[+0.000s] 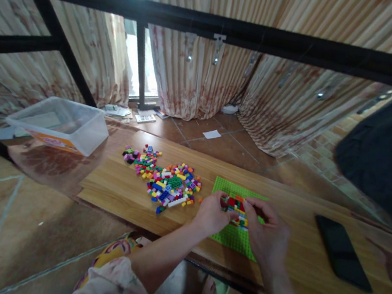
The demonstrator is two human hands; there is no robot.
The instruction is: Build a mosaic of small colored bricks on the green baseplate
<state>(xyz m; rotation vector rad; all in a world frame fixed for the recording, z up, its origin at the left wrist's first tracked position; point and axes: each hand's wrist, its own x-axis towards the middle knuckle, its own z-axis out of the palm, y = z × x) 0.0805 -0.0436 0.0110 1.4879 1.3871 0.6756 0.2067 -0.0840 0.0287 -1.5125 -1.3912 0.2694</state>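
Observation:
A green studded baseplate (pixel 233 241) lies on the wooden board, with a low block of red, orange, yellow, white and blue toy bricks (pixel 238 205) built up on it. My left hand (pixel 212 213) curls in from the left, thumb and fingers closed on the side of the brick block. From the right, my right hand (pixel 271 234) pinches at the block's upper right edge, by an orange piece. My fingers hide part of the block, and any single small piece between them is too small to make out. Left of the plate spreads a pile of loose toy bricks (pixel 174 183) in many colours.
A black phone (pixel 344 252) lies on the board's right part. Beyond the board's left end stands a clear plastic bin (pixel 89 133) with an orange label. A black metal frame (pixel 236 27) crosses above, before striped curtains. Papers (pixel 145 118) lie on the tiled floor.

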